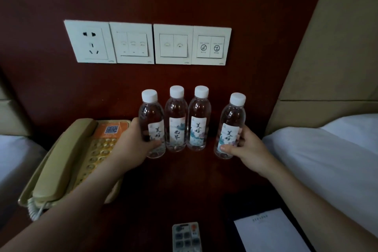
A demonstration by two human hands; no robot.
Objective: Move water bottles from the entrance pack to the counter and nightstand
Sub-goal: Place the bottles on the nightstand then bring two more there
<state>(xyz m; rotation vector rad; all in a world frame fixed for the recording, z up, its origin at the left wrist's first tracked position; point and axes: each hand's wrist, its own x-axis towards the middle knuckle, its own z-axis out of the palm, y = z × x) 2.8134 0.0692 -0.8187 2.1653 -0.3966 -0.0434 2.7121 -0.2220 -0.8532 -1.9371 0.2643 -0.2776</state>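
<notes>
Bottles (176, 118): clear glossy plastic, white matt caps, paper labels. Worktop (173, 186): dark polished wood. Phone (67, 161): beige smooth plastic. Switch plates (147, 43): cream plastic, semi-gloss. Bed sheet (327, 153): white matt cloth. Notepad (270, 233): white paper.

Four clear white-capped water bottles (176, 118) stand upright on the dark nightstand (184, 186); the 3 o'clock one (230, 127) tilts, set apart.

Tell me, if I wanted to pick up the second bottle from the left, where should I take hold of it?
Probably by the neck under its white cap, coming from above. That second bottle stands upright, squeezed between the left hand's bottle and the third bottle, so its sides leave little room for fingers.
</notes>
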